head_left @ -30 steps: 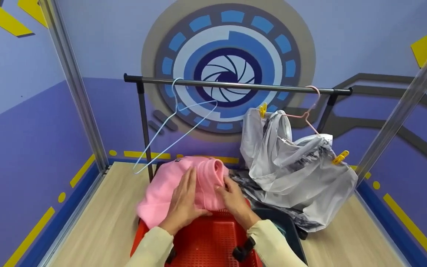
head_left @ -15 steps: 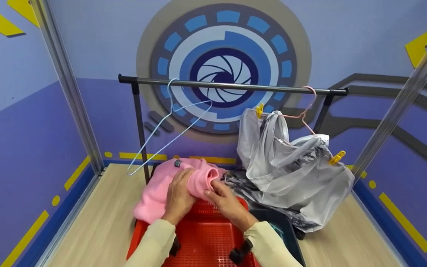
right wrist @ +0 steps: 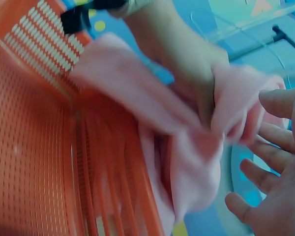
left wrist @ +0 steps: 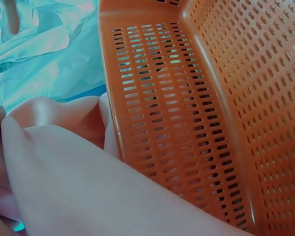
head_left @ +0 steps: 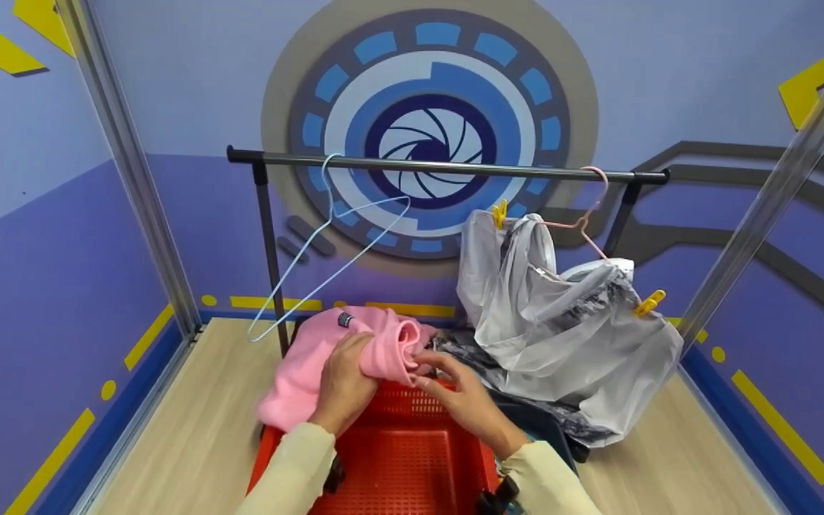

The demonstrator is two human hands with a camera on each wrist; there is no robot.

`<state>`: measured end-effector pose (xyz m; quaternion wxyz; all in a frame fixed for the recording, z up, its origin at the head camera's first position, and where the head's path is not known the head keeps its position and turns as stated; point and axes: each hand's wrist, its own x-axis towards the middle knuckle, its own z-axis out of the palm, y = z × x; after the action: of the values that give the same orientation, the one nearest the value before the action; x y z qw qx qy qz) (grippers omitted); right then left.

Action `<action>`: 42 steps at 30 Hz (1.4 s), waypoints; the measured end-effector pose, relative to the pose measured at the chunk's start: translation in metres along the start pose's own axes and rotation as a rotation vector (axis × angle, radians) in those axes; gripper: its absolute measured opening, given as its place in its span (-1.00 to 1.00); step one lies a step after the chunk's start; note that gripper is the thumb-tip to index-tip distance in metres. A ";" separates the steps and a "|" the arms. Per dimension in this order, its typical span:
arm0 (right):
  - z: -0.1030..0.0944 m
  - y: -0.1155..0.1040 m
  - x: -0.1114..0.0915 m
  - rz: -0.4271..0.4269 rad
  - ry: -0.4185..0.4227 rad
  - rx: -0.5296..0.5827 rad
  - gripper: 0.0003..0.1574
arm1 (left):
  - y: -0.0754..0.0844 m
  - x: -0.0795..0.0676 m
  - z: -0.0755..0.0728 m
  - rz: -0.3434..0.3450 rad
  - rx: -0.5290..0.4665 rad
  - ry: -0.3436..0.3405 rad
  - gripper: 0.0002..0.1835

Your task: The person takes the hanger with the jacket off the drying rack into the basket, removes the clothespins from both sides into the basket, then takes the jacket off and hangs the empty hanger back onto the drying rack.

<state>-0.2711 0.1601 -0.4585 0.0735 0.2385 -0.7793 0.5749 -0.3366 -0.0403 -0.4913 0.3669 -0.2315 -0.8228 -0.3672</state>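
Observation:
A pink fleece-like garment (head_left: 301, 365) with a small dark label (head_left: 345, 320) lies over the far left part of a red basket (head_left: 398, 458). My left hand (head_left: 347, 383) grips the garment where it is bunched into a roll with a round opening. The right hand (head_left: 466, 400) is at the roll's right edge, thumb and fingertips close to the cloth. In the right wrist view this hand (right wrist: 280, 162) has its fingers spread beside the folds. Pink cloth (left wrist: 88, 172) hangs over the basket's rim in the left wrist view.
A black rack (head_left: 455, 168) stands behind, with a bare light-blue hanger (head_left: 330, 214) on its left. To the right, a grey-white garment (head_left: 548, 343) hangs from a pink hanger (head_left: 584, 222) with yellow clips (head_left: 649, 303). A dark basket (head_left: 562, 443) sits beside the red one.
The pink cloth has been gathered into a roll, and my left hand has closed around it. The right hand has loosened and shifted slightly to the right.

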 end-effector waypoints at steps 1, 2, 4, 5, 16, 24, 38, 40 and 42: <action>-0.004 0.002 -0.002 0.016 -0.007 0.013 -0.58 | 0.000 0.000 0.000 -0.009 -0.008 0.000 -0.70; -0.008 0.005 -0.004 0.034 -0.018 0.034 -0.59 | 0.000 0.000 -0.001 -0.017 -0.016 0.000 -0.69; -0.015 0.010 -0.009 0.090 -0.028 0.060 -0.63 | 0.001 0.000 -0.002 -0.032 -0.027 -0.003 -0.67; -0.019 0.013 -0.012 0.115 -0.025 0.051 -0.65 | 0.001 0.000 -0.003 -0.035 -0.027 -0.003 -0.67; -0.034 0.048 -0.042 0.255 0.071 -0.149 -0.74 | 0.003 0.000 -0.001 -0.062 -0.023 -0.012 -0.67; -0.023 0.070 -0.064 0.282 0.072 -0.318 -0.37 | 0.004 0.000 -0.001 -0.082 -0.029 -0.022 -0.66; -0.005 0.086 -0.083 0.307 0.086 -0.383 -0.24 | 0.002 -0.002 0.001 -0.061 -0.021 -0.001 -0.65; -0.004 0.087 -0.083 0.323 0.108 -0.364 -0.24 | 0.004 -0.002 0.000 -0.072 -0.029 0.000 -0.65; -0.003 0.087 -0.083 0.340 0.126 -0.352 -0.23 | 0.007 -0.002 -0.001 -0.094 -0.043 -0.001 -0.64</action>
<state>-0.2385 0.2062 -0.5650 0.0648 0.0513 -0.8901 0.4482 -0.3302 -0.0365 -0.4897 0.3438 -0.2007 -0.8247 -0.4017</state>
